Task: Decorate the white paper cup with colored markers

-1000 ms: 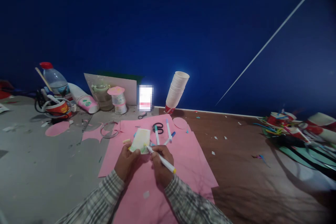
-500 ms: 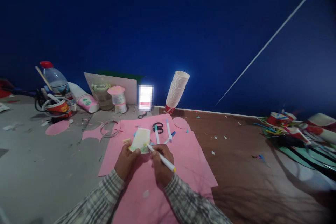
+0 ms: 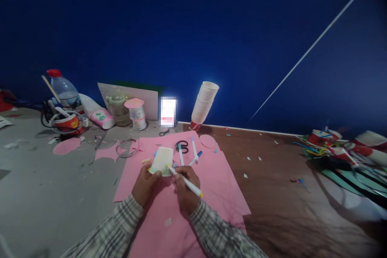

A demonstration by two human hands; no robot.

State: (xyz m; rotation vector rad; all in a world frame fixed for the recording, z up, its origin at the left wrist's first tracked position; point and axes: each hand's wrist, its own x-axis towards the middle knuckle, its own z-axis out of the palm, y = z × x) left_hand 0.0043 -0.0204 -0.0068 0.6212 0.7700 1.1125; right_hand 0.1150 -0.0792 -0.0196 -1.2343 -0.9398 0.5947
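Observation:
My left hand (image 3: 146, 183) is closed on the left side and lower edge of a small white paper cup (image 3: 161, 159), tinted pale yellow with some green near its lower edge. A white marker with a yellow end (image 3: 192, 187) is pinched in my right hand (image 3: 187, 187), its tip on or very near the right side of the cup. Both hands are above pink paper sheets (image 3: 217, 185). Just beyond them lie a green-capped marker (image 3: 180, 154), a pale-capped marker (image 3: 194, 148), a blue-capped marker (image 3: 198, 156) and black-handled scissors (image 3: 183, 147).
A tall leaning stack of paper cups (image 3: 204, 105) is by the blue wall. At the back left are a jar (image 3: 119, 113), a decorated cup piece (image 3: 136, 113) and a red-capped bottle (image 3: 65, 88). A tape roll (image 3: 127, 148) lies left; cluttered cups (image 3: 326, 137) sit far right.
Almost nothing differs. Both hands keep their hold on the cup and marker, and the marker tip stays at the cup's right side; the view has shifted very slightly.

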